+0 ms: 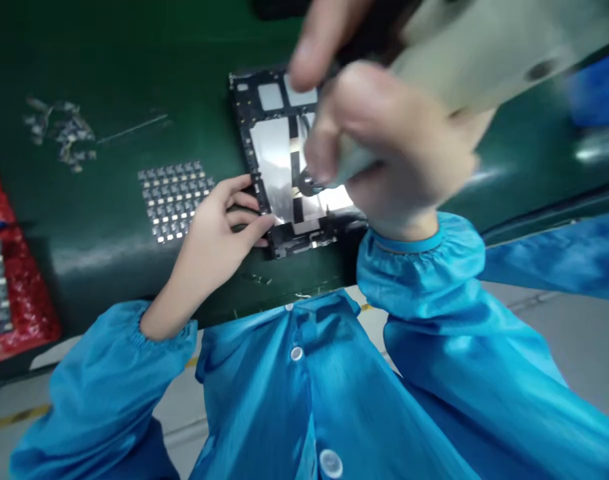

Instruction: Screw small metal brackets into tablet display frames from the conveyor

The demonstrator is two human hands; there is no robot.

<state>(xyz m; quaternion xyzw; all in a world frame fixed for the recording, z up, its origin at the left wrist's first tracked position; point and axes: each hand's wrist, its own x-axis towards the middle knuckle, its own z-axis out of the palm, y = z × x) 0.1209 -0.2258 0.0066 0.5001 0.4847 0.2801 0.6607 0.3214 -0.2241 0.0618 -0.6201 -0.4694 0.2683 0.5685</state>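
Note:
An opened tablet-like device (272, 150), with a black frame and silver panels inside, lies on the green work surface. My left hand (224, 223) rests at its lower left edge, thumb and fingertips touching the frame, fingers apart. Over the device's right side, my right hand (384, 133) is closed and blurred by motion. It grips a pale tool (357, 163) with a round, dark metallic tip (309, 183) above the silver panels. Blurred fingers (322, 50) reach in above; whose they are I cannot tell. My right hand hides part of the device.
Small parts stand in rows (174, 200) left of the device. A loose pile of small parts (67, 130) and a thin rod (132, 129) lie farther left. Red wrap (27, 287) is at far left. A large pale casing with dark holes (504, 53) fills the upper right.

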